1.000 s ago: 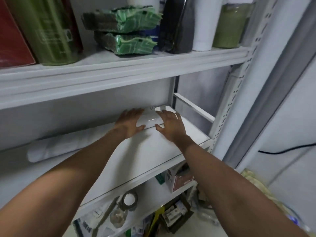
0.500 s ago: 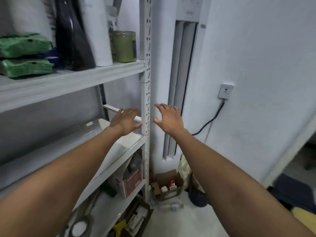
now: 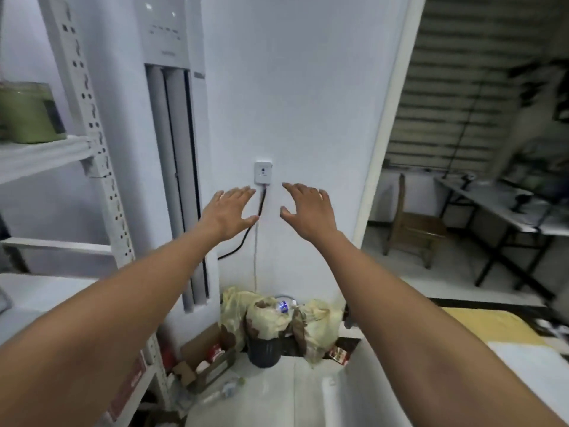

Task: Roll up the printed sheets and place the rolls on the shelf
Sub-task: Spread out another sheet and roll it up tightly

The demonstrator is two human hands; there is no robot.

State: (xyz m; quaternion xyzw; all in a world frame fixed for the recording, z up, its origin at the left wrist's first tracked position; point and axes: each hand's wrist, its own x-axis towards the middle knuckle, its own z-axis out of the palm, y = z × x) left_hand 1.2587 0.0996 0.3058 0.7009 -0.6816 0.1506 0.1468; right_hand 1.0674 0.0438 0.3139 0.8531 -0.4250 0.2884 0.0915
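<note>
– Checking hands first: L hand (image 3: 229, 215)?
– Fingers straight & spread, thumb out, back of hand to cam. Grips nothing, touches nothing; hangs in air before the wall, mid-frame.
– R hand (image 3: 308, 211)?
– Same: splayed wide, nothing in it, forearms bare & stretched fwd. The two are near each other but apart; wall socket (image 3: 263, 172) at 12 o'clock just above the gap, its black cable (image 3: 246, 234) running down past L thumb.
– Where's the shelf (image 3: 46, 155)?
– At 9 o'clock, well apart from both hands. A green jar (image 3: 29, 114) stands on its upper board; perforated post (image 3: 95, 149) at the board's end.
– Sheets?
– One white sheet (image 3: 529, 355) at 4 o'clock, lying on a yellow surface (image 3: 480, 322); can't tell if printed.
– Anything else around?
– A tall white unit (image 3: 166, 41) at 11 o'clock, btwn post & socket. On the floor at 6 o'clock: dark bin (image 3: 264, 349) w/ pale bags (image 3: 317, 325), cardboard box (image 3: 206, 362) just beside it. At 3 o'clock a wooden chair (image 3: 412, 223) & table (image 3: 508, 208), blurred.
</note>
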